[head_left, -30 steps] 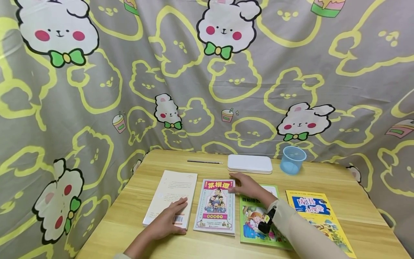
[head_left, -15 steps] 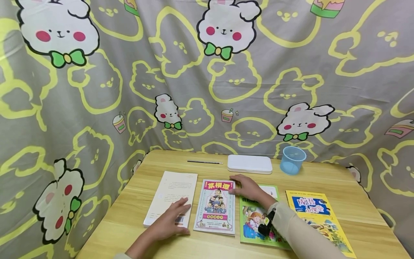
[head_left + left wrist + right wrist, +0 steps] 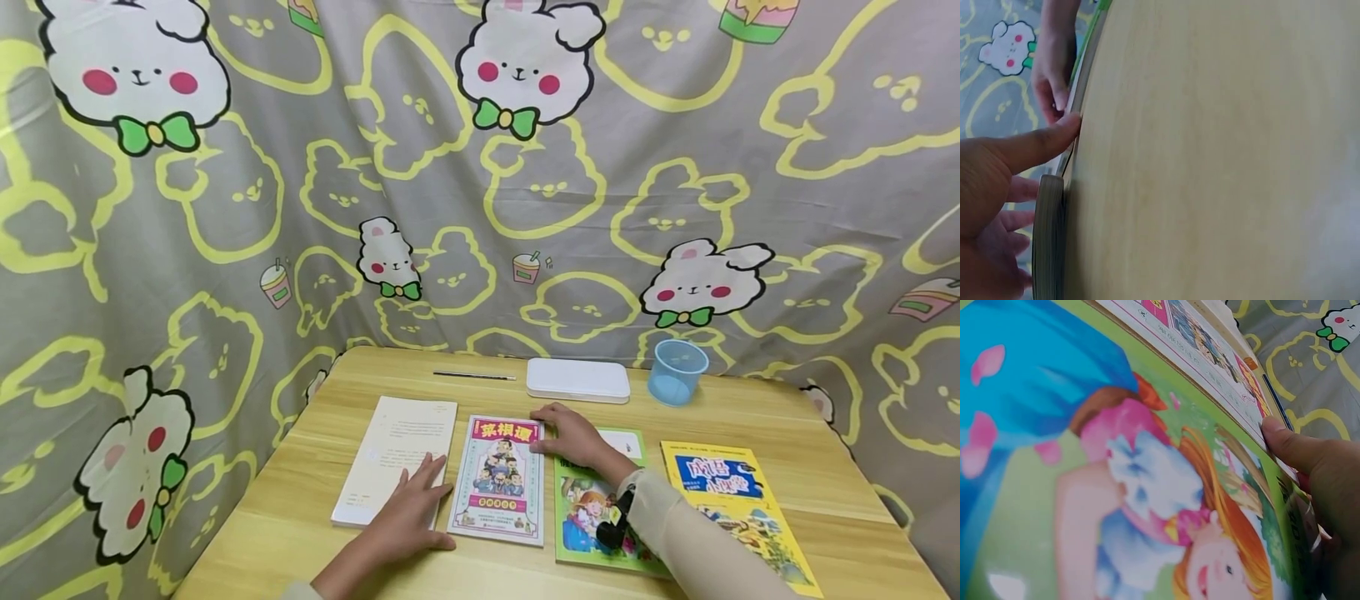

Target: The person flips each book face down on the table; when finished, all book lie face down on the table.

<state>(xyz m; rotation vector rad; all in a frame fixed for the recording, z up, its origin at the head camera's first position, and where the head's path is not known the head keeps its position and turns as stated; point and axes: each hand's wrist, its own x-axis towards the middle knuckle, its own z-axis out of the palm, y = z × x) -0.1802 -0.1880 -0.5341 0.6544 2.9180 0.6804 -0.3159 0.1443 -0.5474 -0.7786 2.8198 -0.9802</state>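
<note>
My left hand (image 3: 408,517) lies over the lower right part of the cream book (image 3: 405,433), its fingers spread. In the left wrist view its thumb reaches to the edge of the neighbouring book, past the thick book's page block (image 3: 1049,237). A white-and-pink book with cartoon figures (image 3: 498,479) lies flat to the right. My right hand (image 3: 573,437) touches that book's upper right corner, thumb along its side edge in the right wrist view. Its wrist passes over a green picture book (image 3: 581,521), hiding part of the cover.
A yellow book (image 3: 738,500) lies at the right, partly under the right sleeve. Along the back of the wooden table (image 3: 300,492) are a thin dark pencil-like stick (image 3: 474,376), a white case (image 3: 577,380) and a blue see-through cup (image 3: 677,372). Patterned cloth (image 3: 450,183) hangs behind.
My left hand has slid right across the cream book, toward the white-and-pink one. My right hand stays at the corner of the white-and-pink book. The books have hardly moved.
</note>
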